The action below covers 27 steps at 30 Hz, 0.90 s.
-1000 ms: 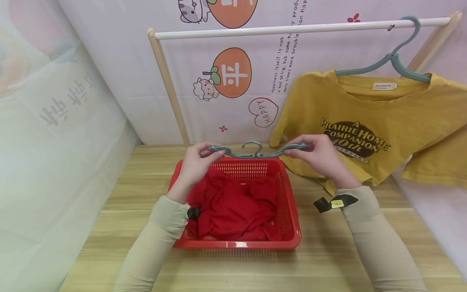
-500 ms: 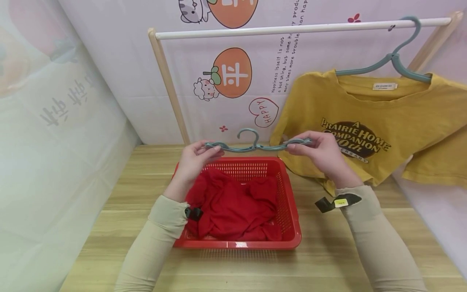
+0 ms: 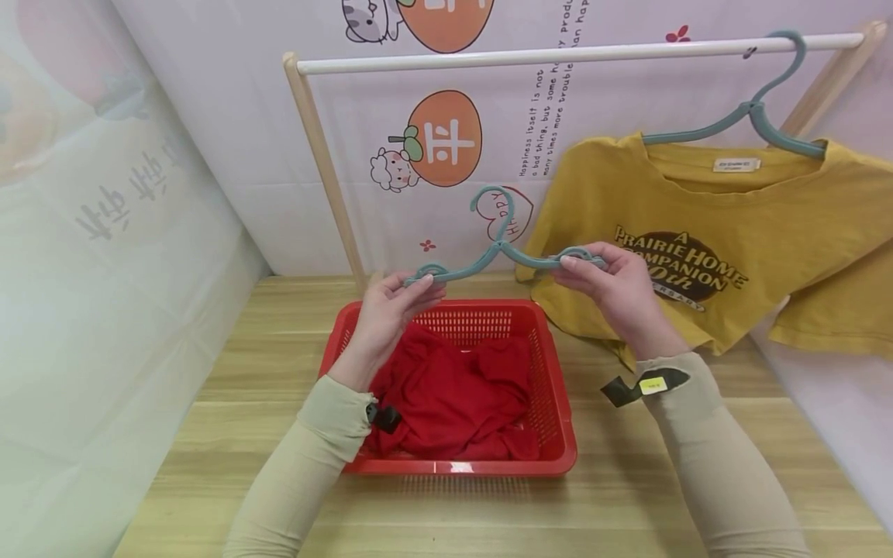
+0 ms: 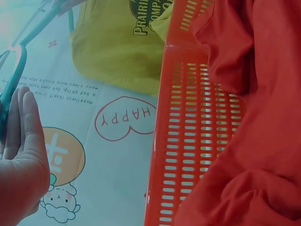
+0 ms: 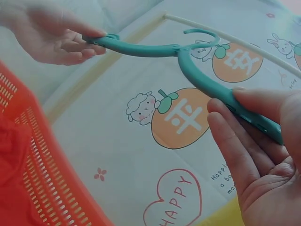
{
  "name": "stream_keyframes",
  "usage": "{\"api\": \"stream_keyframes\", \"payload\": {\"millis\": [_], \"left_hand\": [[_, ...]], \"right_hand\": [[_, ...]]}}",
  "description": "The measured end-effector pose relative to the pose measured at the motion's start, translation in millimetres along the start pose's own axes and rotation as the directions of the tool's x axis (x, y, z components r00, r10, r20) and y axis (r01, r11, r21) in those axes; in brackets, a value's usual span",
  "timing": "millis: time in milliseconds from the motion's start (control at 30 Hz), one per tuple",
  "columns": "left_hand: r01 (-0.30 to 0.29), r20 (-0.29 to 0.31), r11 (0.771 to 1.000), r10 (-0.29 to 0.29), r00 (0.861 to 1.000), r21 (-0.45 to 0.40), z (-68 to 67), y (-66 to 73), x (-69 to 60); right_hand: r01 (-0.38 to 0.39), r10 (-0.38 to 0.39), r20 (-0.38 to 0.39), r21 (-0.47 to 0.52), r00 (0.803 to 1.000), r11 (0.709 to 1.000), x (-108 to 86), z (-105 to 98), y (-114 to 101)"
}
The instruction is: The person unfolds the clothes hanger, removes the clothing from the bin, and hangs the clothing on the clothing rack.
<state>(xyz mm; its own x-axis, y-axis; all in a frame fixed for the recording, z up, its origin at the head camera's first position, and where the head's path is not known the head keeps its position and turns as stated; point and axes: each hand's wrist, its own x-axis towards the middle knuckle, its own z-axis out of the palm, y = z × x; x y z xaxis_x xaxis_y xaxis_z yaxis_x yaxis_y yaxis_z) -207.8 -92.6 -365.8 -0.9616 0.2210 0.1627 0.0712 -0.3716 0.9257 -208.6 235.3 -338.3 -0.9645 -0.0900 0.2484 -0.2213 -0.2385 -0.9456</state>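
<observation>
A teal clothes hanger (image 3: 499, 246) is held up above the far rim of a red basket (image 3: 568, 434), its hook pointing upward. My left hand (image 3: 391, 314) pinches the hanger's left end between thumb and fingers. At the opposite end my right hand (image 3: 621, 287) grips the other arm of the hanger, thumb on top, as the right wrist view also shows on the hanger (image 5: 146, 50). Crumpled red cloth (image 3: 453, 395) lies inside the basket, below both hands. No cloth is on the held hanger.
A clothes rack with a white rail (image 3: 446, 60) stands at the back. From its right part a yellow T-shirt (image 3: 600, 186) hangs on a second teal hanger (image 3: 725, 128), close behind my right hand. The basket stands on a wooden tabletop (image 3: 237, 387).
The hanger has risen and tipped, so its hook now stands upright and its arms show as a shallow V. Both hands have moved up slightly with it. Basket and T-shirt stay put.
</observation>
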Motion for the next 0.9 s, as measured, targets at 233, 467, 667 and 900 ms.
{"api": "stream_keyframes", "payload": {"millis": [233, 467, 667, 900], "left_hand": [[-0.027, 0.008, 1.000, 0.027, 1.000, -0.011, 5.5, -0.2, 1.4], [-0.018, -0.012, 0.999, 0.018, 1.000, -0.035, 2.2, 0.4, 0.6], [-0.030, -0.017, 0.998, 0.030, 0.999, -0.052, -1.2, 4.9, -2.0], [-0.029, -0.012, 0.999, 0.029, 1.000, -0.027, -5.0, 4.9, -3.8]], "right_hand": [[-0.003, 0.004, -0.008, 0.111, 1.000, 0.994, -1.7, 5, 5], [-0.012, 0.012, 0.018, -0.025, 1.000, 1.000, -2.8, 4, 6], [-0.043, 0.062, 0.049, -0.325, 0.997, 0.945, -1.5, 0, 0], [-0.059, 0.175, 0.121, -0.633, 0.977, 0.772, 3.2, -5, -18]]}}
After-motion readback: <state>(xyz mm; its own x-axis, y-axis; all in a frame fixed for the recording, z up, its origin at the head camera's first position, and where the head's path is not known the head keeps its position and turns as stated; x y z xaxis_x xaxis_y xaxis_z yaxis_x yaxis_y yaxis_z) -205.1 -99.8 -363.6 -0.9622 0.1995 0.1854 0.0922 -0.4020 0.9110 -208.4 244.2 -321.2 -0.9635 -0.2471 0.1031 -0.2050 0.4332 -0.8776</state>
